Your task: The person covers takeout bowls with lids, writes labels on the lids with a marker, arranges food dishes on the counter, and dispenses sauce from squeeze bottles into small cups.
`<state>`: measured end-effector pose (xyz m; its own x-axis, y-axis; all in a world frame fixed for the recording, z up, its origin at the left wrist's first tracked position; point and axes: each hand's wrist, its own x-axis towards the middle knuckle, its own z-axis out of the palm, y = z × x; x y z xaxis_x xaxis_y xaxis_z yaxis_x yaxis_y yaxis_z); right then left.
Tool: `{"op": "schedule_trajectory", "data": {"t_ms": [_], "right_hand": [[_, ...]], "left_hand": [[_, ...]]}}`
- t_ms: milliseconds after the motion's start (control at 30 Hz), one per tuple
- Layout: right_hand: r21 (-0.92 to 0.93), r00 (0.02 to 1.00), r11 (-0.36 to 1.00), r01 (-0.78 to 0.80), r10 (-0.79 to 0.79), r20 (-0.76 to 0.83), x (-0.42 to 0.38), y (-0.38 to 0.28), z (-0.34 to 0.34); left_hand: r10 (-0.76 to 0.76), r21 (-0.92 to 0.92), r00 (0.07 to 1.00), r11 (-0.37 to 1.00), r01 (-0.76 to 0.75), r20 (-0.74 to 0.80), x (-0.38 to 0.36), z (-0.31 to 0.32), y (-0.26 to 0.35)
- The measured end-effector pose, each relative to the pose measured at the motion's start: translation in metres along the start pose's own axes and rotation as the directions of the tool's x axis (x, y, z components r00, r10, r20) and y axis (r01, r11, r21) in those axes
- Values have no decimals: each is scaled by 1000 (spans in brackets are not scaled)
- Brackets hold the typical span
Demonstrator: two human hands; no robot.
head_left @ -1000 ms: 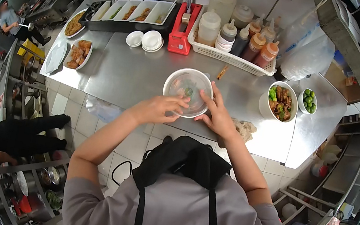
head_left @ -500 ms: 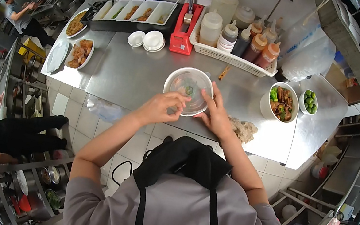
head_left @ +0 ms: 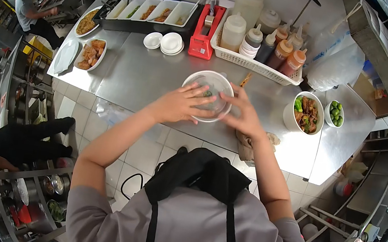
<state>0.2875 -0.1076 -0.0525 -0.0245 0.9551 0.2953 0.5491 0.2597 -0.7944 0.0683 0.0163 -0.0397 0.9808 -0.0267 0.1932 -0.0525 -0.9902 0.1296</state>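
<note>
A white round takeout bowl (head_left: 231,87) with a clear plastic lid (head_left: 216,85) stands on the steel counter before me. Something green shows through the lid. My left hand (head_left: 179,103) lies over the lid's left side, fingers spread and stretched across it. My right hand (head_left: 245,115) is at the bowl's right rim, fingers apart and slightly bent against the edge. Below my right wrist is a crumpled beige cloth (head_left: 247,148), partly hidden by the arm. A banded bundle of thin sticks (head_left: 246,80) lies just beyond the right hand.
To the right are a bowl of meat and broccoli (head_left: 304,114) and a bowl of green fruit (head_left: 334,113). A basket of sauce bottles (head_left: 256,68), a red tape dispenser (head_left: 205,33), small white dishes (head_left: 171,44) and a topping tray (head_left: 143,28) line the back. Other people (head_left: 30,9) stand at left.
My left hand has gone from bent fingers near the lid's lower middle to spread fingers across it. My right hand has shifted outward along the rim. The view has moved slightly.
</note>
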Motion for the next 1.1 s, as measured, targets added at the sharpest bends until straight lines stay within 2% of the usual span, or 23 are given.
{"op": "schedule_trajectory", "data": {"t_ms": [67,167,233,267,333,433,533,600,733,833,933,1100], "right_hand": [[131,950,941,-313,312,30,15,7,-8],[15,925,962,-274,268,-270,45,5,15],[-179,945,943,-282,241,-220,59,13,23],[-274,954,922,-275,228,-193,62,16,26],[-279,950,914,-294,246,-194,65,21,27],[-244,944,920,-309,264,-200,64,25,30],[-195,934,921,-336,300,-194,66,28,30],[-201,933,918,-343,307,-189,66,28,30],[-226,937,921,-317,268,-223,68,23,29],[-243,938,935,-258,182,-295,69,22,32],[-240,939,942,-233,153,-310,69,20,31],[-196,940,947,-256,196,-278,72,22,30]], "left_hand": [[19,19,999,1000,-19,-43,4,9,7],[19,47,997,999,-16,-70,6,15,14],[43,104,998,994,-37,-55,9,13,15],[-47,40,996,998,50,-76,9,10,17],[-228,-87,968,972,220,-100,10,1,28],[-507,-157,824,862,483,-254,13,27,29],[-711,-61,683,699,713,-164,40,27,45],[-749,-71,634,655,752,-193,49,26,51],[-759,-109,521,600,792,-391,57,32,28],[-891,-464,301,436,771,-339,58,27,19],[-916,-657,289,401,638,-279,50,32,3],[-953,-763,224,298,573,-204,48,40,-5]]}}
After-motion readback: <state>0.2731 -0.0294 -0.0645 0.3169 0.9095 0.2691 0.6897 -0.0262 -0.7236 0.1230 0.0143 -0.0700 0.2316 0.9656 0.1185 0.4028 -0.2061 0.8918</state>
